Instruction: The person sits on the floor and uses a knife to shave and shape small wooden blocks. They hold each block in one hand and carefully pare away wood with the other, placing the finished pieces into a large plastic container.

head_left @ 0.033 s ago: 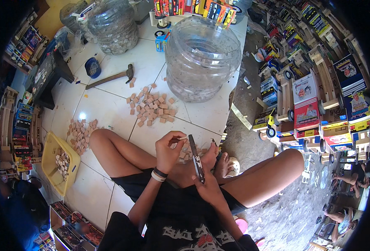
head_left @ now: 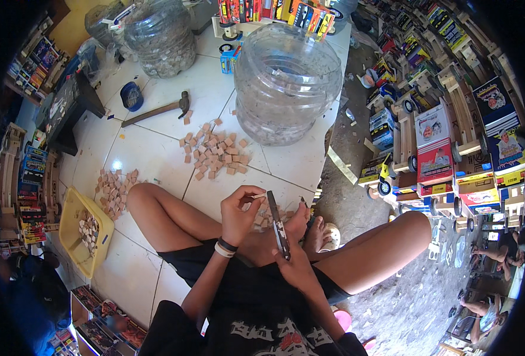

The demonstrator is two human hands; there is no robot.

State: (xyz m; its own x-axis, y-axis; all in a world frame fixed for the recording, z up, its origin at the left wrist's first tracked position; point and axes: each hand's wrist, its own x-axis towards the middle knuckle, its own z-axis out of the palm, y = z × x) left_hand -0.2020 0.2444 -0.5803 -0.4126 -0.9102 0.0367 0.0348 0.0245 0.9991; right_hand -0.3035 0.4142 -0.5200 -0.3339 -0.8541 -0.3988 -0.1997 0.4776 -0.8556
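My left hand (head_left: 240,207), with bands at the wrist, pinches a small pale strip (head_left: 260,195) between thumb and fingertips. The strip's end lies close beside the upper part of a knife (head_left: 278,225); whether they touch I cannot tell. My right hand (head_left: 295,267) is wrapped round the knife's lower end, its dark narrow blade pointing away from me. Beyond both hands, a pile of small wooden cubes (head_left: 215,152) lies on the white tiles. More wooden blocks (head_left: 266,218) sit partly hidden behind my left hand and my foot.
A large clear plastic tub (head_left: 289,89) stands ahead, with a hammer (head_left: 155,111) and a blue cup (head_left: 132,97) to its left. More cubes (head_left: 115,188) lie left of my knee, near a yellow basin (head_left: 105,246). Wooden toy trucks (head_left: 404,139) line the right side.
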